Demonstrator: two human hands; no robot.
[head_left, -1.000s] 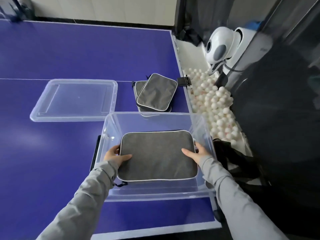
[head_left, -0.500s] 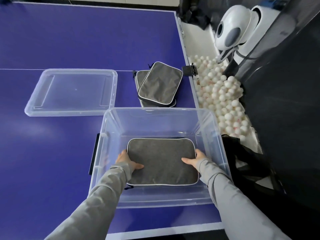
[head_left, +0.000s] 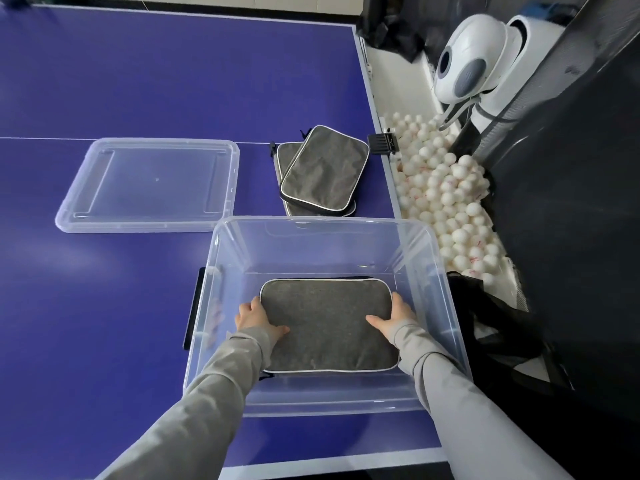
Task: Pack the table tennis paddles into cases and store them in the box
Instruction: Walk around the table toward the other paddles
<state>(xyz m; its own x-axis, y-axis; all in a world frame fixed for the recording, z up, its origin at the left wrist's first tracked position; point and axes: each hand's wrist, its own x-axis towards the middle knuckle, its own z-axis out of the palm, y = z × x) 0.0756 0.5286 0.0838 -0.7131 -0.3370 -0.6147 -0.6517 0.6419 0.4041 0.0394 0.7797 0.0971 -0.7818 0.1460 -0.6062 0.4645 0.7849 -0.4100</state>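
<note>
A grey paddle case (head_left: 327, 323) with white piping lies low inside the clear plastic box (head_left: 313, 233) on the blue table. My left hand (head_left: 256, 318) grips the case's left edge, thumb on top. My right hand (head_left: 396, 317) grips its right edge the same way. Two more grey cases (head_left: 322, 171) lie stacked on the table just beyond the box. No bare paddle shows.
The box's clear lid (head_left: 150, 185) lies upside down on the table to the left. Right of the table, a trough holds several white balls (head_left: 446, 199) under a white ball machine (head_left: 467, 60). Black netting (head_left: 491, 327) hangs beside the box.
Both hands have lowered the grey case from the box's rim down into the box. The camera view has tilted downward.
</note>
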